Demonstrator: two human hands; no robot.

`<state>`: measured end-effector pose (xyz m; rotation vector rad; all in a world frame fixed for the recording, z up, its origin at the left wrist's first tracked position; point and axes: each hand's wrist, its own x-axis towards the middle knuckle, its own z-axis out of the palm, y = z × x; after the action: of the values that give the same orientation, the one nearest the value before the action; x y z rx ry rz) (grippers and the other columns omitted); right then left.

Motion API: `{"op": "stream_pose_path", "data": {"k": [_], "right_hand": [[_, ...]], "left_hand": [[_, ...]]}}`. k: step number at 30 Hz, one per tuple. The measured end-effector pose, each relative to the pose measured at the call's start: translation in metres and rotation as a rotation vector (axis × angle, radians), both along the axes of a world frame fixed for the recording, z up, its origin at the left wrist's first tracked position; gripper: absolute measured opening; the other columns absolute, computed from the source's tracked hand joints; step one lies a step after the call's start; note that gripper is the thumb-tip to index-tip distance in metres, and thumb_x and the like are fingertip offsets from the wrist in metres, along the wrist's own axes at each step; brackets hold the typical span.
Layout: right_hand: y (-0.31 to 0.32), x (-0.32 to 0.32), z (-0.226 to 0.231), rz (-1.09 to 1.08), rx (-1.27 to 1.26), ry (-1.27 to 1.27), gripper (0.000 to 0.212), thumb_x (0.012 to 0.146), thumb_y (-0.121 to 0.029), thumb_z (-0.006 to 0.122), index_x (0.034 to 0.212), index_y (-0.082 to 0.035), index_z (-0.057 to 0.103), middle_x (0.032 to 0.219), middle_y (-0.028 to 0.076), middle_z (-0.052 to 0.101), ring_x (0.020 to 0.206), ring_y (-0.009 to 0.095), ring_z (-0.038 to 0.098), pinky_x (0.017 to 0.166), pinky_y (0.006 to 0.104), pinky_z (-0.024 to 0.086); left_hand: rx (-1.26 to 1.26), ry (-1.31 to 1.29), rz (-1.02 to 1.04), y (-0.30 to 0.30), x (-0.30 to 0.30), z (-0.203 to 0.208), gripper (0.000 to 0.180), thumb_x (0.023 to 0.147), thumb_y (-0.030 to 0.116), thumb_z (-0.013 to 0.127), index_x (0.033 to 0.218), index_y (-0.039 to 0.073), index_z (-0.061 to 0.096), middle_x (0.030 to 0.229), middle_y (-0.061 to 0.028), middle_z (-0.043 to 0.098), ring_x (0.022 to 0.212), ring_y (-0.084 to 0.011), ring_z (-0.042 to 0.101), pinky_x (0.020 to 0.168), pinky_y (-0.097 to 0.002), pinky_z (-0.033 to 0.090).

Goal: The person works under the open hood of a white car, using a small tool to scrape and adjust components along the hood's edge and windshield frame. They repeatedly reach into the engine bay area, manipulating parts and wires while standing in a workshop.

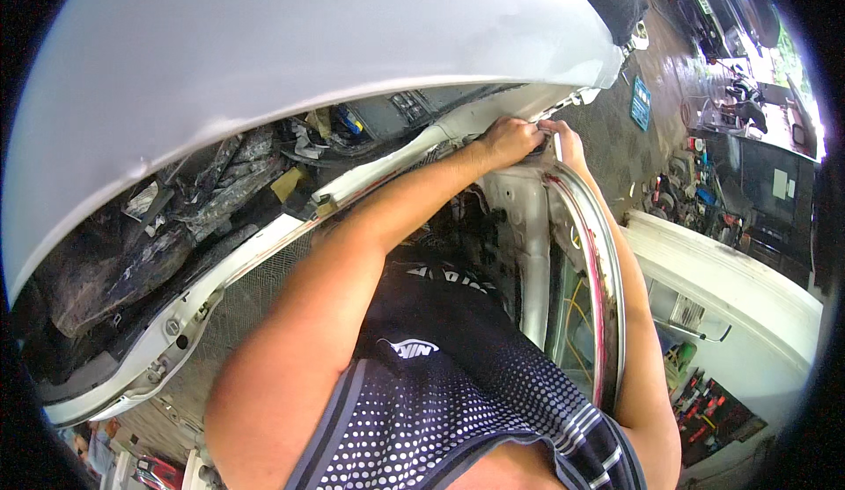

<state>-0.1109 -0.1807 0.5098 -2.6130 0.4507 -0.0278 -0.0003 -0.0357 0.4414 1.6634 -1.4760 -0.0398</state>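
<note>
Both my arms reach forward to the upper corner of a car door frame (pixel 607 270), a curved metal frame with a reddish inner line, standing on my right. My left hand (pixel 512 141) is closed with curled fingers at that corner; what lies in its fingers is hidden. Close beside it, my right hand (pixel 568 142) is closed around the frame's corner from the outer side, with the fingertips nearly meeting my left hand. Below my hands, the pale door body (pixel 528 252) runs down toward me.
A silver-grey car roof (pixel 317 32) spans the upper left. Beneath it, the white door sill (pixel 264 239) borders a stripped interior with dark, dirty debris (pixel 211 191). On the right are a white panel (pixel 731 279), tools (pixel 704 406) and a blue sign (pixel 641 103) on the floor.
</note>
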Motion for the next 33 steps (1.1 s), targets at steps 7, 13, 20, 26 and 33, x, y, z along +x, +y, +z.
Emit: {"op": "stream_pose_path", "data": {"k": [7, 13, 20, 26, 33], "right_hand": [[-0.001, -0.003, 0.008, -0.039, -0.015, 0.051, 0.035, 0.077, -0.013, 0.069, 0.11, 0.0, 0.066, 0.107, 0.02, 0.073, 0.102, 0.036, 0.07, 0.091, 0.0408, 0.053], [-0.011, -0.004, 0.001, -0.002, -0.025, -0.001, 0.038, 0.078, -0.012, 0.069, 0.114, -0.002, 0.064, 0.108, 0.022, 0.071, 0.102, 0.036, 0.069, 0.091, 0.0411, 0.053], [-0.009, 0.001, 0.001, 0.011, 0.096, -0.013, 0.038, 0.083, -0.018, 0.065, 0.116, 0.001, 0.062, 0.113, 0.021, 0.071, 0.105, 0.035, 0.068, 0.094, 0.0407, 0.052], [-0.007, 0.004, 0.005, 0.001, 0.04, 0.082, 0.039, 0.089, -0.021, 0.06, 0.12, 0.002, 0.064, 0.116, 0.02, 0.071, 0.109, 0.027, 0.067, 0.099, 0.0358, 0.048], [-0.02, 0.002, -0.002, -0.111, 0.164, 0.032, 0.044, 0.076, -0.019, 0.073, 0.113, 0.001, 0.065, 0.109, 0.02, 0.072, 0.102, 0.035, 0.07, 0.091, 0.0398, 0.053]], "left_hand": [[-0.184, -0.032, 0.079, 0.014, 0.003, 0.014, 0.009, 0.083, 0.013, 0.061, 0.09, 0.01, 0.066, 0.086, -0.0059, 0.061, 0.086, -0.0236, 0.068, 0.067, -0.0393, 0.059], [-0.122, 0.003, 0.011, 0.01, 0.011, 0.006, 0.005, 0.082, 0.011, 0.06, 0.085, 0.009, 0.063, 0.087, -0.0069, 0.061, 0.086, -0.0255, 0.068, 0.067, -0.0406, 0.057], [-0.069, 0.048, 0.053, 0.008, 0.006, 0.0, 0.006, 0.085, 0.012, 0.059, 0.085, 0.009, 0.064, 0.091, -0.0073, 0.063, 0.088, -0.0276, 0.069, 0.069, -0.0424, 0.057], [-0.149, 0.071, 0.04, 0.007, 0.007, 0.001, 0.016, 0.086, 0.013, 0.06, 0.096, 0.009, 0.071, 0.095, -0.0088, 0.066, 0.089, -0.0279, 0.069, 0.075, -0.0418, 0.057], [-0.272, 0.317, -0.034, -0.003, -0.005, -0.003, 0.011, 0.079, 0.006, 0.063, 0.086, 0.008, 0.073, 0.086, -0.013, 0.071, 0.083, -0.0315, 0.07, 0.075, -0.0411, 0.057]]}}
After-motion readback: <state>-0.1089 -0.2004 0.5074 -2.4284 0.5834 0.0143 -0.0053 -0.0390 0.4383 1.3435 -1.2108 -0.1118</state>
